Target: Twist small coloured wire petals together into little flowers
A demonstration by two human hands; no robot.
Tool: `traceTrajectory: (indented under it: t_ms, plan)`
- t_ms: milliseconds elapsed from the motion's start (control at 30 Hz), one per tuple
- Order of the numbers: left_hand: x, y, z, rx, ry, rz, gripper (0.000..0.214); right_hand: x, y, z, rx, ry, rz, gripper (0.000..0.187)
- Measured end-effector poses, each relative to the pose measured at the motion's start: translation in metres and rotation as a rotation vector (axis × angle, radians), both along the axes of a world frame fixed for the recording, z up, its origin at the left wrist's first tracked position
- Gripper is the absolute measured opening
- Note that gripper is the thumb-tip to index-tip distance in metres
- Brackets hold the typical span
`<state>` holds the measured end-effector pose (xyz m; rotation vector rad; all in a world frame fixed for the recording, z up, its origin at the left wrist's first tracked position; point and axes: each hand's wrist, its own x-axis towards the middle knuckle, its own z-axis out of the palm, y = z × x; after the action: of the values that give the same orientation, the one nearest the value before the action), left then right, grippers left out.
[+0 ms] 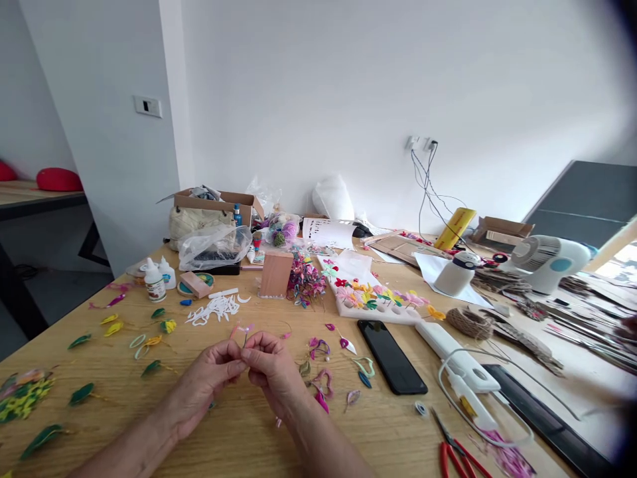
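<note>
Over the near middle of the wooden table, my left hand [217, 364] and my right hand [269, 358] meet with fingertips pinched together. Between them they hold a small pink and lilac craft flower [243, 329] on a thin stem; its fine detail is too small to make out. To the right of my right hand lie magenta petal pieces [321, 398] and a pale leaf shape [352, 398]. Green leaf pieces [82, 394] with thin wire stems are spread left of my left hand. White paper-like strips [215, 308] form a heap beyond my hands.
A black phone [392, 357], a white power strip [458, 362] and red-handled pliers [456, 446] lie to the right. Farther back are a foam block [368, 307] with colourful flowers, a wooden block [275, 273], glue bottles [155, 282], a twine roll [469, 323] and a fan [547, 262].
</note>
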<state>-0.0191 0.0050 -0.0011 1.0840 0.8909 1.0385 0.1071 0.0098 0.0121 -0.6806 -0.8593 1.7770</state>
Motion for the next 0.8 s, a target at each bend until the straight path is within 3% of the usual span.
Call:
traceTrajectory:
  t_ms: [267,333,433,700,800]
  plan:
    - [-0.001,0.002,0.012,0.094,0.117,-0.02,0.011,0.006,0.004,-0.001,0.039,-0.03,-0.016,0.018]
    - [-0.002,0.002,0.015,0.09,0.082,-0.044,0.02,0.009,0.006,0.0,0.052,-0.057,-0.038,0.019]
    - [-0.003,0.003,0.015,0.105,0.036,-0.011,0.03,0.012,0.008,0.001,0.061,-0.089,-0.04,0.019]
    - [-0.001,0.0,0.018,0.289,0.144,0.103,0.02,0.01,0.009,-0.003,0.097,-0.137,0.047,0.019]
    - [0.0,0.001,0.017,0.272,0.11,0.106,0.017,0.009,0.008,-0.002,0.094,-0.15,0.08,0.019]
